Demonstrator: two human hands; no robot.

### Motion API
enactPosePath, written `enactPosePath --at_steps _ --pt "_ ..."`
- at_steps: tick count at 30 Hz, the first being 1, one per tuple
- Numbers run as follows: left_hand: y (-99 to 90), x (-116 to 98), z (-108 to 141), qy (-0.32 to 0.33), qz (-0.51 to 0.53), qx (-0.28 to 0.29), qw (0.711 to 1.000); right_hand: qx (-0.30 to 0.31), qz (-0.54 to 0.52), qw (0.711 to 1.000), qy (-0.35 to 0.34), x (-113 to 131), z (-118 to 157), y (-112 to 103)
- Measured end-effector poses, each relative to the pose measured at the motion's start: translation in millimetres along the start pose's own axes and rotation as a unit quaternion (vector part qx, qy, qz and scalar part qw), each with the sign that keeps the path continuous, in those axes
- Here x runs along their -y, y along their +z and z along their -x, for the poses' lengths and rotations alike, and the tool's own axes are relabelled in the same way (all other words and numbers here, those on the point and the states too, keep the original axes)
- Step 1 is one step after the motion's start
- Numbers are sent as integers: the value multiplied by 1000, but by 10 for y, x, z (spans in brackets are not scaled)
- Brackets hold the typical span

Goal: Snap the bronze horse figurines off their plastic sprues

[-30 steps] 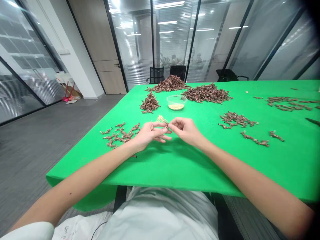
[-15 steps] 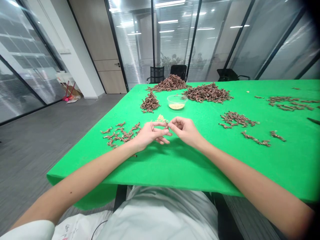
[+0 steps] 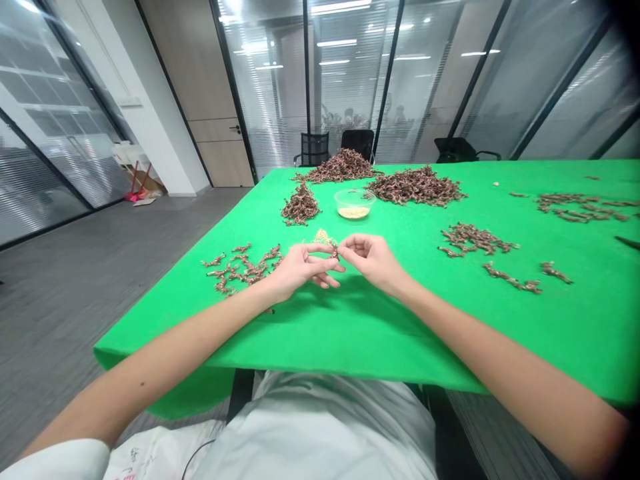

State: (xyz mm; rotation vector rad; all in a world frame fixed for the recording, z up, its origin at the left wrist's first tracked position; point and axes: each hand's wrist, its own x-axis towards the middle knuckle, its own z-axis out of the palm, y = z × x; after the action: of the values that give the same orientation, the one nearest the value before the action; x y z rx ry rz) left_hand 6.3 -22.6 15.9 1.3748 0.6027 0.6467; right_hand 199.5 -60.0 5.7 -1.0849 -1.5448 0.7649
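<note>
My left hand (image 3: 300,267) and my right hand (image 3: 370,260) meet above the green cloth, fingertips together on a small brown branched piece (image 3: 333,252). It is too small to make out clearly. Just behind the fingers lies a little heap of yellow grains (image 3: 323,237). Loose brown pieces (image 3: 245,270) are spread to the left of my left hand, and one lies near its wrist. A clear plastic bowl (image 3: 353,203) holding yellow grains stands farther ahead.
The green-covered table (image 3: 450,333) has large brown heaps (image 3: 415,188) at its far side and smaller clusters (image 3: 475,238) to the right. A dark object (image 3: 627,243) pokes in at the right edge. Black chairs (image 3: 360,143) stand beyond; the table's left edge drops to a grey floor.
Both hands stay almost in place, still pinching the piece. The whole view has shifted slightly as my head moved.
</note>
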Motion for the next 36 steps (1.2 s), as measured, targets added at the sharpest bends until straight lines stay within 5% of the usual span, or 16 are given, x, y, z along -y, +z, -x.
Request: enactPosePath --at_steps 13,27,36 --pt "21 -54 25 -44 37 9 998 29 23 998 -48 13 -6 -35" --pt "23 -75 40 -50 43 24 998 55 196 959 -199 32 -37 -175" --pt "-4 -58 8 -38 39 2 999 44 155 980 -113 27 -3 -122"
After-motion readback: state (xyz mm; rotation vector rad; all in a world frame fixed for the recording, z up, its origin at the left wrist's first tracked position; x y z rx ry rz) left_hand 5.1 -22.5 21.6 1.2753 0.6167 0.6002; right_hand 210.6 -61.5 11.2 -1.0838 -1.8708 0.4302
